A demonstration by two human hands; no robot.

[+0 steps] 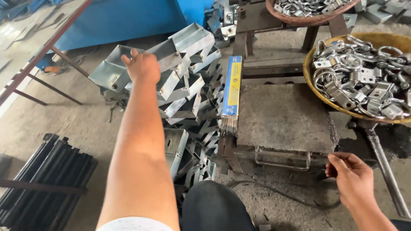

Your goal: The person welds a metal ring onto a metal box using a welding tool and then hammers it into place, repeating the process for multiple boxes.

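My left hand reaches out over a heap of bent silver metal brackets and grips one long bracket at the top of the heap. My right hand hangs low at the right, near the front edge of a grey metal work slab, its fingers loosely curled and holding nothing. A blue and yellow box of welding rods lies along the slab's left edge, bare rod ends sticking out toward me.
A yellow basket of silver rings and clamp plates sits at the right, and a brown basket of similar parts stands behind it. Black metal bars lie stacked at lower left. A dark cable runs across the floor near my knee.
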